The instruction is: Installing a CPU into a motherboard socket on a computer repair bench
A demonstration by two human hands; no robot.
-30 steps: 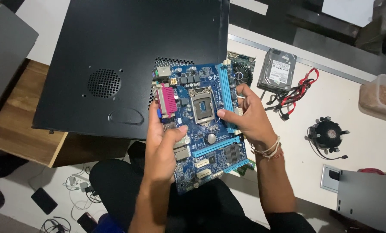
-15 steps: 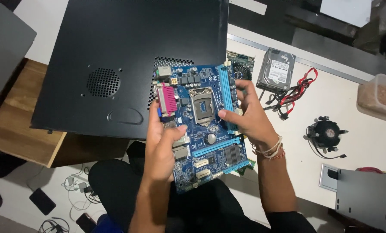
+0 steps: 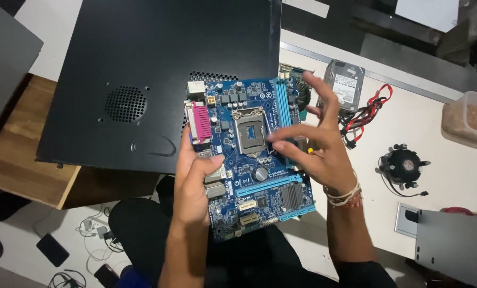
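I see the circuit board (image 3: 252,154), a blue one with a pink port block on its left edge and an empty square socket near its middle, held in the air above the person's lap, at the near edge of the black computer case (image 3: 158,74). It is tilted slightly, with nothing under it.

My left hand (image 3: 193,186) is the only support: its fingers (image 3: 209,162) are clenched on the board's left edge, thumb lying over the port area. My right hand (image 3: 316,144) is released, fingers spread and raised above the right side of the board; I cannot tell if any fingertip touches it.

Hazards, in my judgement:
- One-edge support. The unsupported right side could sag or twist, and the board could slip toward the lap or the floor.
- Open socket. A spread finger lowered over the middle could press into the socket and damage it.
- Edge contact. The far edge is close to the case and could knock against the metal.

To the right, the white counter (image 3: 409,122) carries a hard drive (image 3: 345,82), a red and black cable bundle (image 3: 369,109) and a round black fan (image 3: 403,162), all well apart from the board. A swing to that side could snag the cables.
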